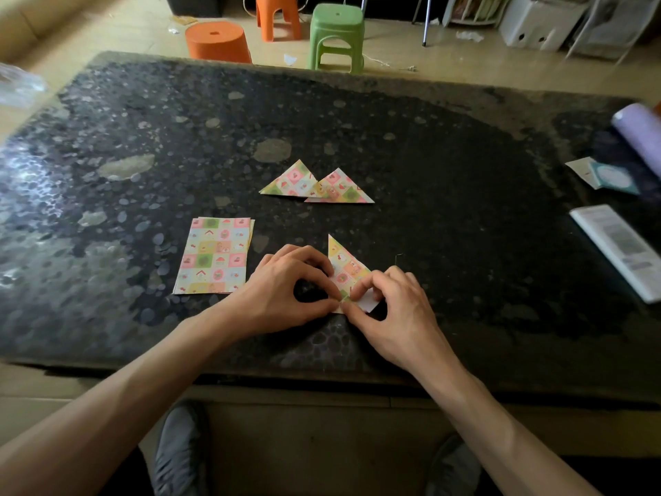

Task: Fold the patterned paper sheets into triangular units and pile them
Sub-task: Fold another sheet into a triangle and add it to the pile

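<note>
My left hand (286, 286) and right hand (391, 309) are both curled. Their fingertips pinch the near corner of a half-folded patterned sheet (346, 268), which lies on the tabletop (465, 216) between them. Just left of the left hand lies the stack of flat sheets (214, 255). Beyond both hands, two finished triangles (336, 189) overlap at one corner.
</note>
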The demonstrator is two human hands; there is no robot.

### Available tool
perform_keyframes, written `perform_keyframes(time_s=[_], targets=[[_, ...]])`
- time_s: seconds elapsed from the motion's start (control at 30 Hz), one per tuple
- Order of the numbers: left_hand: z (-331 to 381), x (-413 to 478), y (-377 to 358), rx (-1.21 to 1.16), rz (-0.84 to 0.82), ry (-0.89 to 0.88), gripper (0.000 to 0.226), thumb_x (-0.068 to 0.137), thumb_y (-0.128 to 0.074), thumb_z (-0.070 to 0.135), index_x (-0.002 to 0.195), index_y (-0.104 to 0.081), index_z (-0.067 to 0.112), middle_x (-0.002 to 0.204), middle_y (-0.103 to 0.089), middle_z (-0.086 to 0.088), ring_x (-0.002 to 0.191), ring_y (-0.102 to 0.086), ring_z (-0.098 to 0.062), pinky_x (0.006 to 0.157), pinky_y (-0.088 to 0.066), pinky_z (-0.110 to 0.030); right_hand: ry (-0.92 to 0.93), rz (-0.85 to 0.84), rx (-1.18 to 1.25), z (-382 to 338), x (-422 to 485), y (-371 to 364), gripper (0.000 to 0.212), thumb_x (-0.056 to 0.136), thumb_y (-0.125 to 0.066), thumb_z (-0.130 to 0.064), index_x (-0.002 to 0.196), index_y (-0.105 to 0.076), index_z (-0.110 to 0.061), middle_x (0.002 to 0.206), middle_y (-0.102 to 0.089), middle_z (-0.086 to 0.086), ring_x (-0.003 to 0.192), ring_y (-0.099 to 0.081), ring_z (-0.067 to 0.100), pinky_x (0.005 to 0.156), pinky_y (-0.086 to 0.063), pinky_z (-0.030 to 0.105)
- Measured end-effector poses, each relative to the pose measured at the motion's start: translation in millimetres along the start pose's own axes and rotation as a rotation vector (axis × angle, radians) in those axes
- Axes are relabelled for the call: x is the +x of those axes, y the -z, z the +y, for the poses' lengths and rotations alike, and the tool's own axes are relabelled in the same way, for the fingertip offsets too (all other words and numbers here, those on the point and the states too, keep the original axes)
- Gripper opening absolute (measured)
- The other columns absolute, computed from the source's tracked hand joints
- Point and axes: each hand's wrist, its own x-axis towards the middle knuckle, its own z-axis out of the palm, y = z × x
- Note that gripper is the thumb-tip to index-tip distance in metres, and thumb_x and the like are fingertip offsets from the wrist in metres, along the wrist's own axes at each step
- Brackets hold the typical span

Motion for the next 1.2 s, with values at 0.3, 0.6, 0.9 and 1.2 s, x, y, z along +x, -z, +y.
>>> perform_keyframes(time_s=[0.3, 0.6, 0.9, 1.2], targets=[[1.6, -0.1, -4.3, 0.021, 0.031, 0.008, 0.018, 0.08, -0.072, 0.058, 0.093, -0.076, 0.046, 0.117, -0.055, 0.025, 0.124, -0.042, -0.002, 0.099, -0.035, -0.037, -0.006, 0.005, -0.005, 0.0, 0.8, -2.0, 0.021, 0.087, -0.073, -0.053, 0.093, -0.065, -0.034, 0.091, -0.045, -0.016, 0.096, -0.045, 0.008, 0.083, -0.042, 0.028], [3.4, -0.7, -6.4, 0.054, 0.048, 0.003, 0.021, 0.079, -0.069, 0.062, 0.092, -0.074, 0.046, 0.117, -0.053, 0.026, 0.124, -0.041, -0.002, 0.098, -0.033, -0.035, -0.002, 0.014, -0.019, -0.3, 0.8, -2.9, 0.021, 0.088, -0.073, -0.052, 0.096, -0.066, -0.034, 0.093, -0.046, -0.015, 0.098, -0.045, 0.008, 0.085, -0.044, 0.029], [4.1, 1.1, -5.0, 0.066, 0.036, 0.004, 0.022, 0.078, -0.069, 0.064, 0.091, -0.073, 0.047, 0.116, -0.051, 0.027, 0.121, -0.04, -0.001, 0.094, -0.031, -0.033, 0.036, 0.043, -0.065, -0.2, -3.1, -6.0, 0.025, 0.088, -0.07, -0.053, 0.097, -0.063, -0.031, 0.096, -0.046, -0.012, 0.097, -0.044, 0.01, 0.084, -0.041, 0.029], [5.2, 0.4, -6.1, 0.036, 0.016, 0.037, 0.024, 0.078, -0.066, 0.065, 0.093, -0.074, 0.048, 0.118, -0.051, 0.026, 0.124, -0.038, -0.003, 0.099, -0.03, -0.035, 0.026, 0.017, -0.049, 1.2, -1.8, -4.4, 0.025, 0.089, -0.071, -0.055, 0.098, -0.063, -0.033, 0.096, -0.044, -0.014, 0.097, -0.043, 0.008, 0.084, -0.041, 0.028]])
